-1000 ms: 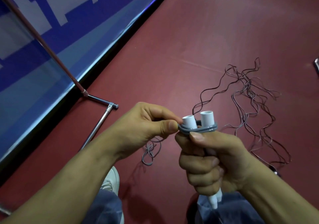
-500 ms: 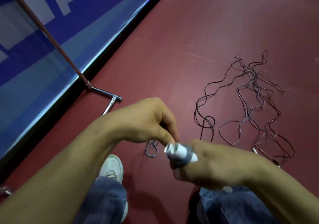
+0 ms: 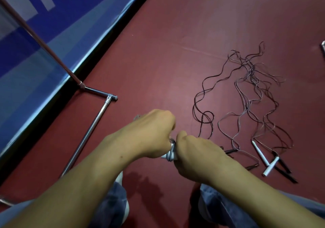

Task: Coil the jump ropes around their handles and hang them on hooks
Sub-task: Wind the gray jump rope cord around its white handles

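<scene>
My right hand (image 3: 195, 154) is closed around a pair of white jump rope handles (image 3: 170, 155), which point left and are mostly hidden in my fist. Grey rope is wound round their exposed ends. My left hand (image 3: 151, 136) pinches that grey rope right at the handle tips, knuckles up. Both hands meet low in the middle of the view, above my knees. A tangle of thin dark and grey ropes (image 3: 246, 101) lies loose on the red floor to the right, with white handles (image 3: 263, 159) and black handles (image 3: 284, 169) at its near end.
A chrome rack base (image 3: 98, 115) runs along the floor on the left, with a slanted pole (image 3: 40, 43) rising from it in front of a blue and white banner (image 3: 52, 34). My jeans and a white shoe (image 3: 121, 178) are below my hands.
My right hand has tipped the handles from upright to pointing left and lowered them. My left hand followed, staying at the tips. The view shifted so more of the floor tangle's handles show.
</scene>
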`<state>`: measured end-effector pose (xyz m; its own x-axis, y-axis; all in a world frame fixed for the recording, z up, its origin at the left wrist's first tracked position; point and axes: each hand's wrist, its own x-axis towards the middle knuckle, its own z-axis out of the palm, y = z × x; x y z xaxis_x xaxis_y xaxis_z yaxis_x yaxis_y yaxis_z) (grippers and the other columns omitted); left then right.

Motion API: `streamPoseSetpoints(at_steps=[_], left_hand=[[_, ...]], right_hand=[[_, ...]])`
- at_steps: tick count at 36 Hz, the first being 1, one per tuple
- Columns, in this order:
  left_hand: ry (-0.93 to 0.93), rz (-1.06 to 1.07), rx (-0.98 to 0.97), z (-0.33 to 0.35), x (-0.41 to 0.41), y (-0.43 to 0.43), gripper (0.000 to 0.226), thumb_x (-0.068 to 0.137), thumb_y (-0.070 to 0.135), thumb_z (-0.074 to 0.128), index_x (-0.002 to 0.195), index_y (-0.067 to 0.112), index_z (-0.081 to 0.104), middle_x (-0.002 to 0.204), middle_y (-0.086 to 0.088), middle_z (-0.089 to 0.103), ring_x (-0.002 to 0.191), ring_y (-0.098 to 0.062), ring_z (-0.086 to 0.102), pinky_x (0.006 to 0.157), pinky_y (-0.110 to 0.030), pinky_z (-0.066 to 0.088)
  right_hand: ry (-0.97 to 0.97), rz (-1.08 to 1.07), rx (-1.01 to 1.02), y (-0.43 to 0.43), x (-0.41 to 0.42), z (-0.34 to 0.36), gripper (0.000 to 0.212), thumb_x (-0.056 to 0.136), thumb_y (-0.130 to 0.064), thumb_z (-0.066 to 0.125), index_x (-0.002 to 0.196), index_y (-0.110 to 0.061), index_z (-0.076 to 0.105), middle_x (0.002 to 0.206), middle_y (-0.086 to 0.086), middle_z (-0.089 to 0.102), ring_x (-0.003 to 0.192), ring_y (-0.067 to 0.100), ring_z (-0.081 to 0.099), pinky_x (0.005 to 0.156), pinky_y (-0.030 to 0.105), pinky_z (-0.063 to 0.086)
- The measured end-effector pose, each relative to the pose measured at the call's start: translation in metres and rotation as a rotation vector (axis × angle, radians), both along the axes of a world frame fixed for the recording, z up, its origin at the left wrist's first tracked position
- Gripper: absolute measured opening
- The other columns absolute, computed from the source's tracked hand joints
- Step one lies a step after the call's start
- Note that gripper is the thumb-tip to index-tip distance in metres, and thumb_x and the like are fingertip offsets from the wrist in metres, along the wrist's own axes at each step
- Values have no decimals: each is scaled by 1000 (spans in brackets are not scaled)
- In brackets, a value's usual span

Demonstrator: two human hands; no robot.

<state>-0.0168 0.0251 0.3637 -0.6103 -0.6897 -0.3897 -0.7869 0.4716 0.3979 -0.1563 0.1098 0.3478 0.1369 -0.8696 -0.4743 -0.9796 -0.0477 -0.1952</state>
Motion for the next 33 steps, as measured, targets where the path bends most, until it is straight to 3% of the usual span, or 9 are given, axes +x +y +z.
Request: streamPoseSetpoints(at_steps=[2, 6, 9, 14, 19, 24, 27, 30, 33], left_hand=[[-29, 24, 9, 4, 1, -2, 16, 65, 24, 47, 78, 25, 56, 76, -6, 61, 70, -31, 41, 77, -51, 60], [14, 90, 33, 10, 8, -7, 19, 82, 14, 54, 87, 16, 72, 84, -3, 70, 83, -30, 64, 76, -42, 58], [34, 84, 24, 6, 13, -12, 20, 92, 15, 54, 93, 23, 72, 91, 1, 69, 87, -22, 63, 80, -37, 55], [57, 148, 61, -4, 20, -18, 16, 92, 17, 57, 84, 22, 70, 77, 7, 65, 77, -20, 64, 70, -33, 53], [117, 220, 242, -1, 35, -23, 29, 93, 16, 64, 65, 25, 66, 62, 8, 64, 62, -11, 57, 61, -24, 42], [336, 286, 594, 9, 40, -16, 32, 99, 11, 60, 73, 21, 74, 66, -3, 65, 63, -19, 49, 63, -30, 39], [477, 287, 739, 14, 38, -12, 25, 98, 14, 62, 77, 17, 75, 71, -12, 63, 69, -26, 43, 61, -32, 33], [613, 314, 773, 15, 33, -10, 19, 93, 14, 65, 79, 16, 76, 72, -13, 63, 64, -25, 46, 60, -32, 34], [698, 328, 680, 19, 28, -9, 14, 92, 10, 66, 81, 13, 75, 69, -11, 63, 62, -20, 50, 62, -33, 40]], right_hand=[[-12, 5, -31, 0, -3, 1, 26, 96, -34, 50, 92, -17, 30, 72, -5, 33, 70, 35, 47, 61, 36, 31], [-21, 77, -118, -1, -4, 9, 28, 96, -38, 49, 93, -21, 27, 71, -6, 32, 67, 33, 41, 58, 38, 31], [-61, 126, -167, 1, -1, 15, 31, 96, -36, 49, 95, -23, 21, 70, -6, 30, 65, 36, 39, 58, 38, 30], [-180, 102, -272, 1, -2, 16, 48, 93, -42, 54, 88, -32, 8, 68, -5, 32, 67, 37, 40, 57, 37, 32], [-575, -177, -397, -8, -20, 16, 29, 81, -31, 66, 88, -28, 38, 63, -3, 52, 58, 28, 45, 50, 42, 42], [-909, -412, -458, -15, -30, 30, 9, 86, -12, 78, 80, -11, 72, 57, -2, 51, 52, 6, 38, 49, 23, 33], [-1055, -470, -434, -17, -31, 31, 20, 89, -15, 78, 89, 4, 71, 58, 12, 46, 56, 11, 36, 51, 29, 30], [-1169, -586, -369, -21, -33, 30, 19, 88, -11, 79, 86, 4, 68, 54, -6, 42, 51, 11, 31, 48, 25, 27], [-1332, -710, -218, -23, -33, 32, 32, 85, -14, 77, 85, 11, 57, 53, 1, 32, 48, 14, 23, 45, 20, 22]])
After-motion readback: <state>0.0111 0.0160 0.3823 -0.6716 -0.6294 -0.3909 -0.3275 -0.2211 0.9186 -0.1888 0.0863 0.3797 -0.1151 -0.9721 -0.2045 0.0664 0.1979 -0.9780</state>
